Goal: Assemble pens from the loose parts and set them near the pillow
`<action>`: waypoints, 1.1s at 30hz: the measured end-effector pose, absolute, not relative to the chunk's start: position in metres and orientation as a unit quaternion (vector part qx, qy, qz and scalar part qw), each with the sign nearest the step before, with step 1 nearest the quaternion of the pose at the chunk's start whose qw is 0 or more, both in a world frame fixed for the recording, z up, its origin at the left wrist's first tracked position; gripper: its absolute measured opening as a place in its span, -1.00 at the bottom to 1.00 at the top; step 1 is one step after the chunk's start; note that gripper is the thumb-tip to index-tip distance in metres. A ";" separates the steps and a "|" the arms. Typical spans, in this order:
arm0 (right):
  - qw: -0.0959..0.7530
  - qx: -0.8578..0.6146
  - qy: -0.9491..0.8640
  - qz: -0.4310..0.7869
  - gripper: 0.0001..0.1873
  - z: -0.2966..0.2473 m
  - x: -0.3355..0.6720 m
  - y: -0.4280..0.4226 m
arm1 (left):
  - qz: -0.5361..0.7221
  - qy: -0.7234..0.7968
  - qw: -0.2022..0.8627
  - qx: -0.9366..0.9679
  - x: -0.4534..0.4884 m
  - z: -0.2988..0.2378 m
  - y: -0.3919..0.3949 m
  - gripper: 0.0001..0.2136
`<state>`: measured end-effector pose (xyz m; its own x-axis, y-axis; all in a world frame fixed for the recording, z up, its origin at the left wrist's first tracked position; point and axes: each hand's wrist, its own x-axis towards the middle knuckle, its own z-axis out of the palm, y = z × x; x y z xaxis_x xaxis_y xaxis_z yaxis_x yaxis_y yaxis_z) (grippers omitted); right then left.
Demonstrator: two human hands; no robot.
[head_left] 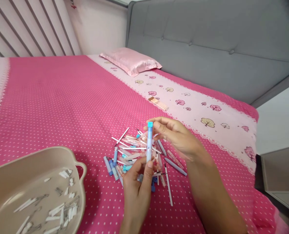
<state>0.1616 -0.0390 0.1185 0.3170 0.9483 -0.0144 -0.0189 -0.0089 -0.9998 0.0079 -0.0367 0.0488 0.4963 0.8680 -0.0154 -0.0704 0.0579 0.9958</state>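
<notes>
A light blue pen [149, 146] with a bright blue cap stands upright above a pile of pen parts. My left hand [139, 182] pinches its lower end between thumb and fingers. At the top, the thumb and fingers of my right hand [175, 136] close around the cap, partly behind it. Beneath both hands lies the pile of pen barrels [132, 141], blue caps and white refills [169, 187]. Purple-grey barrels [176, 166] lie at its right side, and several blue pieces [107, 165] are at its left.
A beige basin [79, 191] with a side handle stands at the lower left, holding white pieces and small springs. Several slim tan sticks [159, 103] lie beyond the pile. A pink pillow [132, 61] rests near the grey headboard [195, 42] on the pink dotted bedspread [61, 107].
</notes>
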 end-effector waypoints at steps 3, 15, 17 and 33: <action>0.579 -0.589 -0.393 0.403 -0.76 0.120 0.161 -0.038 | 0.365 0.346 0.628 0.594 0.008 0.047 -0.037 -0.76; 0.574 -0.588 -0.398 0.408 -0.71 0.120 0.157 -0.037 | 0.342 0.344 0.653 0.581 0.009 0.045 -0.036 -0.72; 0.576 -0.583 -0.399 0.411 -0.72 0.121 0.156 -0.037 | 0.344 0.338 0.656 0.581 0.009 0.045 -0.035 -0.72; 0.546 -0.601 -0.420 0.404 -0.77 0.123 0.154 -0.042 | 0.412 0.390 0.645 0.512 0.008 0.049 -0.035 -0.72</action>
<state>0.1542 -0.0421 0.1228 0.3194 0.9472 -0.0274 0.0640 -0.0504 -0.9967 0.0082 -0.0346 0.0494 0.3567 0.9307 -0.0806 -0.1321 0.1357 0.9819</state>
